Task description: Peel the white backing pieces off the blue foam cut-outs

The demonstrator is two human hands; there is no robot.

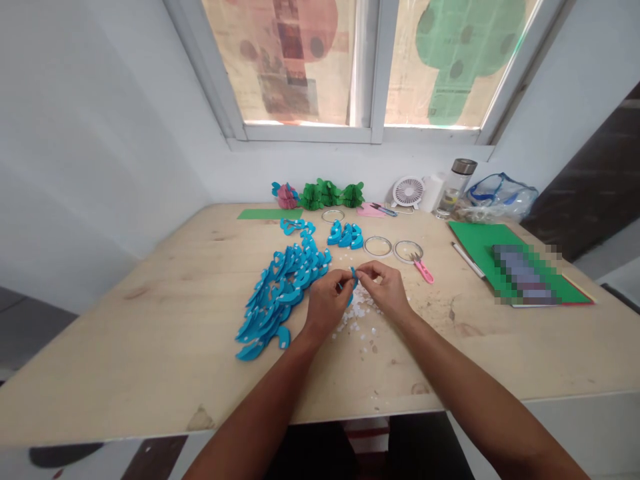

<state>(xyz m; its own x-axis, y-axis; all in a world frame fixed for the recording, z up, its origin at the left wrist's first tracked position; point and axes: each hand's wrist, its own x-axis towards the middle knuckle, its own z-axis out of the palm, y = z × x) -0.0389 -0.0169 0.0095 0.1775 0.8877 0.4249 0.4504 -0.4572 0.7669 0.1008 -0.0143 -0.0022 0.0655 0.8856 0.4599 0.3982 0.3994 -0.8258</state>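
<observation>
My left hand (pixel 329 297) pinches a small curved blue paper piece (pixel 354 279) over the middle of the table. Fingertips of my right hand (pixel 384 285) are closed on the upper end of the same piece. Much of it is hidden behind the fingers. Left of my hands spreads a large heap of curved blue paper pieces (pixel 283 283) bearing small white patches. Behind them sits a smaller row of blue paper pieces (pixel 345 235). White paper scraps (pixel 357 317) lie scattered beneath and in front of my hands.
Rolls of tape (pixel 377 247) and pink-handled snips (pixel 424 268) lie beyond my right hand. At the back stand green paper ornaments (pixel 327 193), a small white fan (pixel 409 192) and a glass bottle (pixel 455 188). Green sheets (pixel 480 233) and a pen (pixel 468 260) lie right.
</observation>
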